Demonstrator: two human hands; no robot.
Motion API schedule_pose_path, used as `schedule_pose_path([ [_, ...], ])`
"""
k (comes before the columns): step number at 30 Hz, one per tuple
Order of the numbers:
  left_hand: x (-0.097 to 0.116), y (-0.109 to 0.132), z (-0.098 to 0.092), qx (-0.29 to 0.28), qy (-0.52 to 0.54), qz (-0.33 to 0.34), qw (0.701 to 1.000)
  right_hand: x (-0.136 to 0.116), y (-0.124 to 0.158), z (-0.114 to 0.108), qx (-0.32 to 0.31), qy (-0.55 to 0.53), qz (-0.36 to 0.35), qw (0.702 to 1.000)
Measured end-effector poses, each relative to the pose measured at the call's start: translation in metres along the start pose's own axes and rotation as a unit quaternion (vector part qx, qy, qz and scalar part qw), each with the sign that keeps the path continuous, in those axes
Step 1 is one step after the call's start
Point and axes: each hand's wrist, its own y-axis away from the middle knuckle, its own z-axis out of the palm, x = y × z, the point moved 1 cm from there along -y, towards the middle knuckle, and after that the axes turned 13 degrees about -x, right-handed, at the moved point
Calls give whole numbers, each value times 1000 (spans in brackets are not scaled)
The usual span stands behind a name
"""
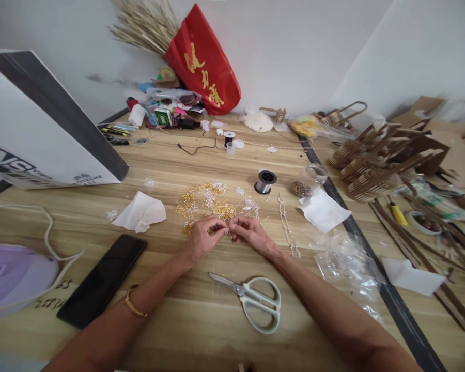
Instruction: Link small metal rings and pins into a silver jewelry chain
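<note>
My left hand (207,236) and my right hand (250,233) meet at the middle of the wooden table, fingertips pinched close together. Whatever they pinch is tiny and mostly hidden by the fingers. Just beyond them lies a spread of gold beads (222,209) mixed with silver and clear pieces (208,198). Scissors with pale handles (261,305) rest nearer to me, blades pointing left. To the right of my right hand a beaded chain (285,225) lies stretched out. Behind it stands a spool of silvery wire (265,182).
A black phone (103,281) and a white tissue (141,213) lie on the left, below a large box (46,124). On the right are a glass jar (313,178), another tissue (323,209), clear plastic bags (346,263) and small woven baskets (366,170). A red bag (203,62) leans at the back.
</note>
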Motion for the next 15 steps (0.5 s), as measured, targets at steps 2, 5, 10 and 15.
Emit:
schedule_pose_path([
  [2,0,0,0,-6,-6,4,1000,0,0,0,0,-2,-2,1000],
  [5,0,-1,0,-13,-3,4,1000,0,-1,0,0,-3,-3,1000],
  [10,0,-1,0,-18,17,2,1000,-1,0,1,4,-3,0,1000],
  [15,-3,0,0,-25,29,-21,999,0,-1,0,22,7,9,1000],
])
